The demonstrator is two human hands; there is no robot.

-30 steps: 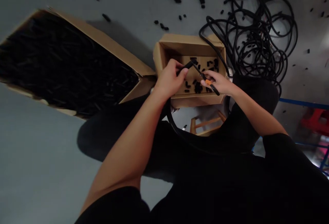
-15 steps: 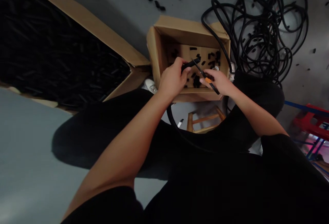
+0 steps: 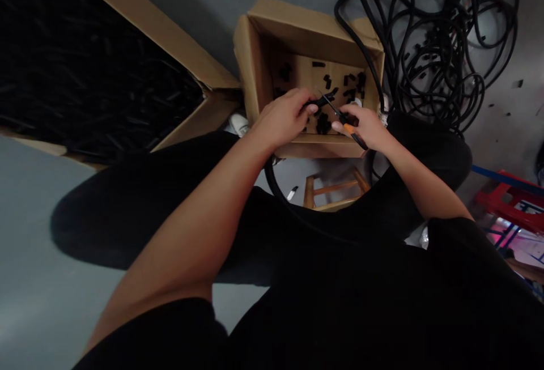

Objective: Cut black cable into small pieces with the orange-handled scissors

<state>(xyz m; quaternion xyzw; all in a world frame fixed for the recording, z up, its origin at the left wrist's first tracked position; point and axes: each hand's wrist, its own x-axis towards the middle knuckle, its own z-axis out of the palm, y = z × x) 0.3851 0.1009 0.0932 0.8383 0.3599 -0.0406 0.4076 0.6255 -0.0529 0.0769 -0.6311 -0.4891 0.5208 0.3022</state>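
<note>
Closed around a black hose, my left hand is over the near left part of a small cardboard box. The hose's free end points right, and its length loops down past my wrist across my lap. In my right hand are scissors with black and orange handles. Their blades lie across the hose near its end; whether they bite into it I cannot tell. Short black cut pieces are scattered on the box floor below my hands.
A big carton full of black pieces stands at the left. Tangled black hose lies on the floor at the right, with loose pieces around it. A wooden stool is between my legs; a red stool is farther right.
The camera view has shifted, so the boxes and floor appear higher in the picture. Both hands keep their holds, with the scissors still at the hose's end.
</note>
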